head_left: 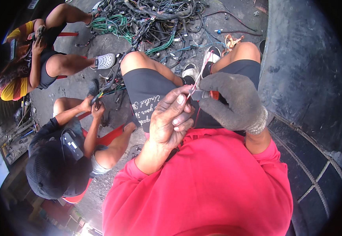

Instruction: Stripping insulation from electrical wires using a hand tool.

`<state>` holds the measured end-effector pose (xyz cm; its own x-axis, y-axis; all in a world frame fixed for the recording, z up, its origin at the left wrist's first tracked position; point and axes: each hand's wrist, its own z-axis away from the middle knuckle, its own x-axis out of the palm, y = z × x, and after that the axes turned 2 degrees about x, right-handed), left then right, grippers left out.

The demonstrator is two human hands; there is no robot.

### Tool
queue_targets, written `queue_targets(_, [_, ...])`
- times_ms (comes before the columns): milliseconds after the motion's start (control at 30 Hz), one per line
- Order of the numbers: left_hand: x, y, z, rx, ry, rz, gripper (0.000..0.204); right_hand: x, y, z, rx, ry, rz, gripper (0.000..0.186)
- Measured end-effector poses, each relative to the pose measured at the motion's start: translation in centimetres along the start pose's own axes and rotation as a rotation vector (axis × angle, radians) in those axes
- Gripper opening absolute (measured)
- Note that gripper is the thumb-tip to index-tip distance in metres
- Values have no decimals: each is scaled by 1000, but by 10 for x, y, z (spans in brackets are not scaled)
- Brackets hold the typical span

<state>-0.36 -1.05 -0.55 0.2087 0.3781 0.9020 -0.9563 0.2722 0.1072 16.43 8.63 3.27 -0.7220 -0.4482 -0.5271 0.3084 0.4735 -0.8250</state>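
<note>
A big tangled pile of wire harnesses covers the ground beyond the seated person's knees; no container shows. Above the lap, the gloved right hand pinches a small grey connector, while the bare left hand pinches its thin pink wire (light, limp, likely easy to snap). Best gripped at the stiff connector body.
</note>
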Motion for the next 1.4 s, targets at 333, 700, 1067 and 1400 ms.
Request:
queue_targets(333, [2, 2, 0, 46, 27, -58, 26, 3, 0, -3, -104, -46, 34, 23])
queue_targets(700, [5, 4, 1, 67, 23, -56, 26, 13, 2, -2, -139, 68, 152, 25])
queue_targets(1067, [-2, 4, 1, 23, -16, -43, 32, -24, 34, -9, 226, 404, 170, 15])
queue_targets(1400, [5, 1, -4, 85, 65, -130, 32, 0, 2, 3, 32, -27, -21, 19])
